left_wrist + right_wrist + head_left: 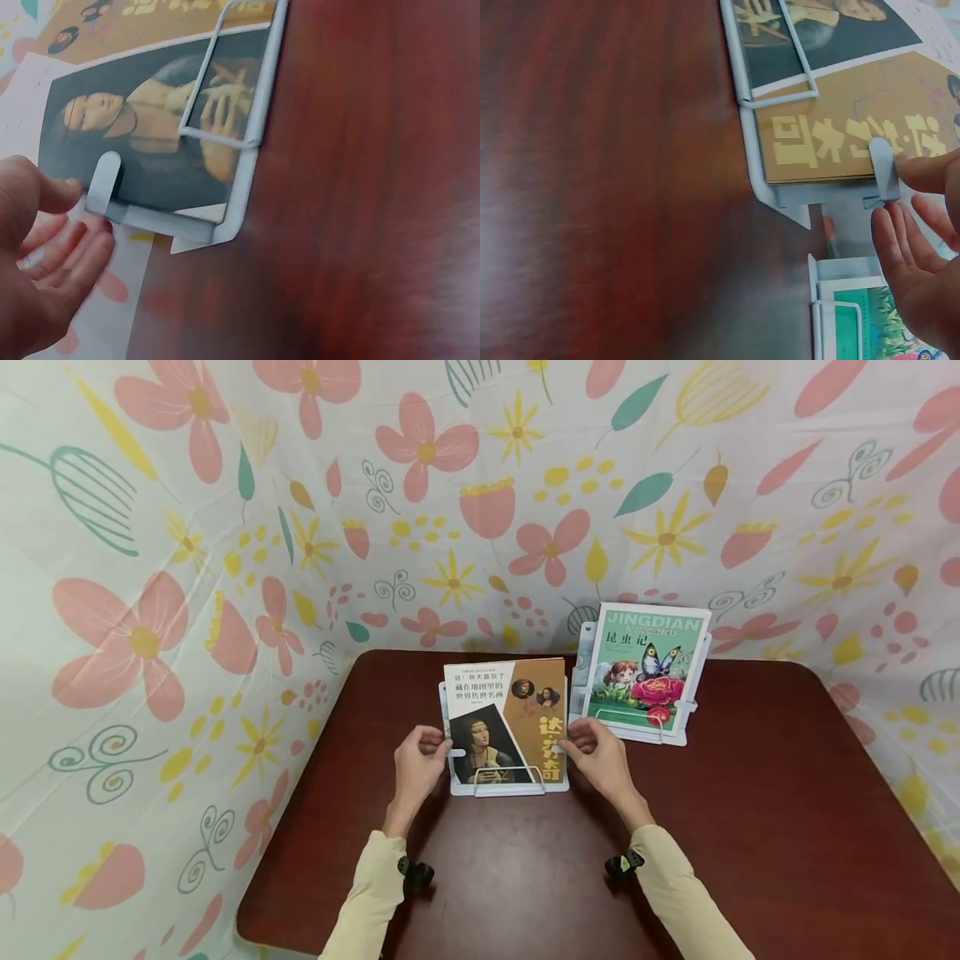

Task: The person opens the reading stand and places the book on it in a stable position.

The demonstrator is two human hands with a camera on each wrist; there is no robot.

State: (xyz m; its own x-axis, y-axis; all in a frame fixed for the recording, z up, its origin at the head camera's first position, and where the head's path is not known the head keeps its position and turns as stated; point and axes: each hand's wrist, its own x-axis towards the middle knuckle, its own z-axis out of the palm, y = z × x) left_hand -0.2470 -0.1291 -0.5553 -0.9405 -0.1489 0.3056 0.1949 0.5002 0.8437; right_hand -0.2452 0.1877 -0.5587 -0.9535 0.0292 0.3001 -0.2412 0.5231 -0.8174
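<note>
A book [540, 693] with a portrait painting on its brown and white cover stands tilted back on a white metal book stand [510, 791]. The stand's wire holder crosses the lower cover. My left hand [422, 762] is at the stand's left edge; thumb and fingers pinch the left page clip [105, 180], which lies over the cover. On the other side my right hand [602, 760] pinches the right page clip [883, 169] between thumb and fingertips. Both clips overlap the cover's edges. The back of the stand is hidden by the book.
Behind and to the right, a green-covered book [637, 668] with a butterfly and a pink flower leans on a second white stand [681, 737]. Both stands are on a dark red-brown table [787, 827]. A flower-patterned cloth [300, 568] hangs behind and left of the table.
</note>
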